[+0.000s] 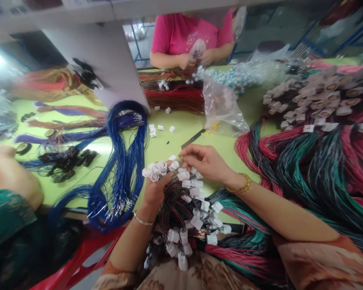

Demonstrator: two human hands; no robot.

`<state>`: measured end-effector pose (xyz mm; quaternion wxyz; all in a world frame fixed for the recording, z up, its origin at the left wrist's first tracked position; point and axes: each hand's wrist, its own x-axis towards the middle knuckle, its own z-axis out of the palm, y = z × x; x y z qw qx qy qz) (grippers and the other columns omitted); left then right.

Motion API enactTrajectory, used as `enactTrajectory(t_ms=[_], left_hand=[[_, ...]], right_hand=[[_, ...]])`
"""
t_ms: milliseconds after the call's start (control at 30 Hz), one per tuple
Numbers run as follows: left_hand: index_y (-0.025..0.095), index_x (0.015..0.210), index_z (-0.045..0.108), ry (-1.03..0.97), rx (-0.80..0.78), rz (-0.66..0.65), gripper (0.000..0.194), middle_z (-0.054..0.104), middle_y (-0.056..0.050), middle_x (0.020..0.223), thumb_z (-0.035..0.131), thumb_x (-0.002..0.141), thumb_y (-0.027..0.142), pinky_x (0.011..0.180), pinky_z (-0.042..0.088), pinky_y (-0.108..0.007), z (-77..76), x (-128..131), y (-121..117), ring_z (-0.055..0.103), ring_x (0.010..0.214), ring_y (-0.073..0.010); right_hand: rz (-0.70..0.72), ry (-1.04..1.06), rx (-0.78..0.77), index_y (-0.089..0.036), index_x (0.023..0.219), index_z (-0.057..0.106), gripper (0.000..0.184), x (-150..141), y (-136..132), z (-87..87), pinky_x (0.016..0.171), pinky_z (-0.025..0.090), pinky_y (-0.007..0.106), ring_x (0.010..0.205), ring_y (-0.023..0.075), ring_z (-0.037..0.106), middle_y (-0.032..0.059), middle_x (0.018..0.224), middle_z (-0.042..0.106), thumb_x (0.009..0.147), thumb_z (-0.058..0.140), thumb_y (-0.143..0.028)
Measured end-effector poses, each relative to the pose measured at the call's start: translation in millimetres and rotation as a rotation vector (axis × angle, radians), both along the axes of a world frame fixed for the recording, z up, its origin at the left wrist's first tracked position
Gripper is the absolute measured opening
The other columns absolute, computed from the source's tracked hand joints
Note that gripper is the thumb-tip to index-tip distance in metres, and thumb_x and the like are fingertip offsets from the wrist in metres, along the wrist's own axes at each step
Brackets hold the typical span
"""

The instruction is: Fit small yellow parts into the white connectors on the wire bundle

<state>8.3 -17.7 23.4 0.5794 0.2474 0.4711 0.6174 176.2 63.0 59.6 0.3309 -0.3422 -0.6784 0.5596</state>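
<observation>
My left hand [155, 189] is closed around a bunch of thin wires tipped with white plastic connectors [159, 168], held up over the green table [181, 133]. My right hand [205, 161] reaches across from the right, fingers pinched on something small at the top of that bunch near one connector [173, 158]. More white connectors on dark and red wires [193, 217] hang below my hands toward my lap.
A bundle of blue wires [124, 161] lies left of my hands. Red, green and black wire bundles [314, 169] lie on the right. A clear plastic bag [222, 106] and loose connectors [161, 128] sit farther back. One person in pink [193, 36] works opposite; another person's arm [9, 177] is at left.
</observation>
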Motion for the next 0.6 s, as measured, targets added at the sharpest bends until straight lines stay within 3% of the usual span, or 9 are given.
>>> enactTrajectory(t_ms=[100,200,600], left_hand=[[0.015,0.089,0.077,0.057,0.033,0.006,0.032,0.077,-0.005,0.088,0.088,0.060,0.024,0.083,0.058,-0.035,-0.7,-1,1,0.072,0.081,-0.0203],[0.016,0.088,0.077,0.095,0.058,0.014,0.031,0.077,-0.005,0.085,0.088,0.059,0.022,0.081,0.057,-0.034,0.2,-1,2,0.071,0.081,-0.0205],[0.017,0.093,0.079,0.151,0.061,0.049,0.032,0.076,-0.004,0.089,0.088,0.063,0.020,0.083,0.056,-0.032,-6.7,0,1,0.071,0.083,-0.0189]], right_hand=[[-0.040,-0.041,0.384,-0.020,0.087,0.067,0.012,-4,-9,0.2,0.072,0.050,0.030,0.078,0.0149,0.063,0.0045,0.084,0.070,0.091,0.056,-0.020],[-0.043,-0.033,0.581,-0.020,0.089,0.067,0.016,-8,-12,0.2,0.073,0.049,0.029,0.079,0.0146,0.061,0.0046,0.085,0.067,0.094,0.052,-0.015],[-0.046,-0.131,0.565,-0.023,0.086,0.048,0.009,-10,-15,-3.3,0.059,0.039,0.026,0.061,0.0110,0.048,-0.0015,0.072,0.058,0.092,0.049,-0.016]])
